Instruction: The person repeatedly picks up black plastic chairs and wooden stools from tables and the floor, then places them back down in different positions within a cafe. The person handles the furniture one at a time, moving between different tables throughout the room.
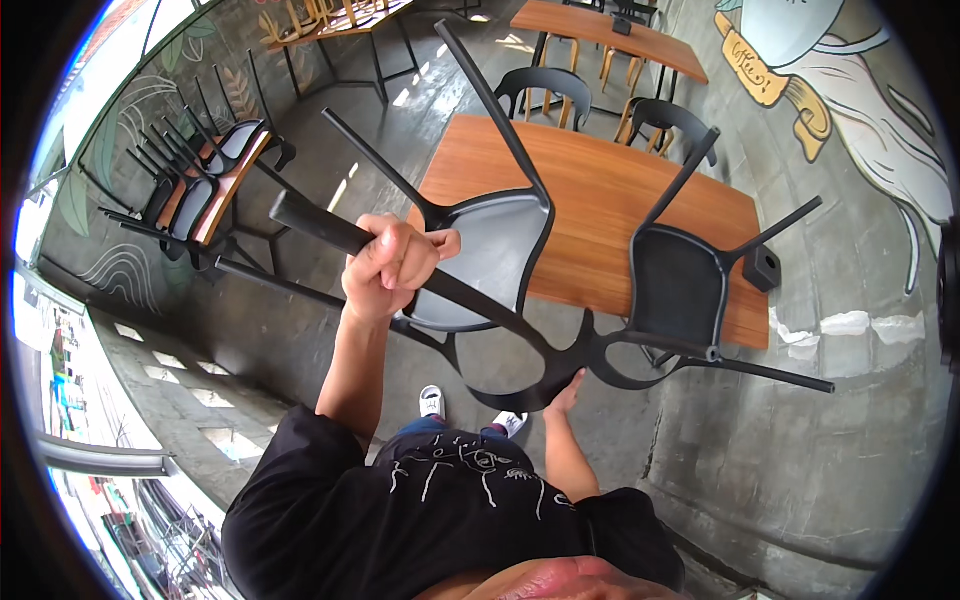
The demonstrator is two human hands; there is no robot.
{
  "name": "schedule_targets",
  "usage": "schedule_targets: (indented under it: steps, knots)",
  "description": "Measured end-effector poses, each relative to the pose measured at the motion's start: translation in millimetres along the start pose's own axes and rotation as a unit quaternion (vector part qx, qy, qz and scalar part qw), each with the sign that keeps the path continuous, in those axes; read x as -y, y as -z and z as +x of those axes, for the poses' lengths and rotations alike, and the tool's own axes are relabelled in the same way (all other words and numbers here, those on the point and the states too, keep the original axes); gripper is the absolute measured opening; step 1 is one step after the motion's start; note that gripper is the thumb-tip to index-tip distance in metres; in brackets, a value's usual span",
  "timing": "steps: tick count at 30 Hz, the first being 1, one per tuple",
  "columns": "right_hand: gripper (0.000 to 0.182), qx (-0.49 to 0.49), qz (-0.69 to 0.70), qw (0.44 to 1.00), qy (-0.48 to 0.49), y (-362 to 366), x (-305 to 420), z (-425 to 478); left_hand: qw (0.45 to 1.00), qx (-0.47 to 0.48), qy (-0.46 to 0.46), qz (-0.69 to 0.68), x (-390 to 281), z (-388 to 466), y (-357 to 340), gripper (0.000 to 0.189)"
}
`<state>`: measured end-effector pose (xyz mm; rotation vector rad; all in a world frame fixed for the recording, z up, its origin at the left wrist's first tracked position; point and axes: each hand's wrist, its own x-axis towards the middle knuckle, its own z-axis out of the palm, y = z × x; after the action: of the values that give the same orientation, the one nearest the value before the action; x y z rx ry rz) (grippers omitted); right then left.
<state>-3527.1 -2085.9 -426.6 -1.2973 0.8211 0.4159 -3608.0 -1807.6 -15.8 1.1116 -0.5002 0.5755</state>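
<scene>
A black plastic chair (480,259) is upside down in front of me, its legs pointing up, over the left end of a wooden table (600,195). My left hand (397,262) is wrapped around one of its legs. Lower down, my right hand (568,394) holds the edge of its curved backrest; most of the fingers are hidden behind it. Whether this chair rests on the tabletop cannot be told. A second black chair (679,285) lies upside down at the table's right end, its backrest close beside the first one's.
A black box (762,268) sits at the table's right edge. Two black chairs (551,86) (671,120) stand along its far side. Upturned chairs lie on another table (251,161) at left. Farther tables (607,30) (360,19) stand behind. A painted concrete wall (840,247) is at right.
</scene>
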Motion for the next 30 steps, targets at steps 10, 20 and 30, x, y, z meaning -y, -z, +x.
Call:
schedule_targets:
  steps: [10,20,30]
  knots:
    - [0.039,0.05,0.021,0.968,0.246,-21,53,-147,0.961,-0.117,-0.163,-0.189,-172,-116,124,0.048]
    - [0.026,0.111,-0.163,0.877,0.437,-95,72,-336,0.862,-0.305,-0.339,-0.221,-263,-320,251,0.044]
    - [0.029,0.279,-0.327,0.812,0.396,-165,5,-372,0.518,-0.853,-0.026,-0.049,-216,-588,382,0.032]
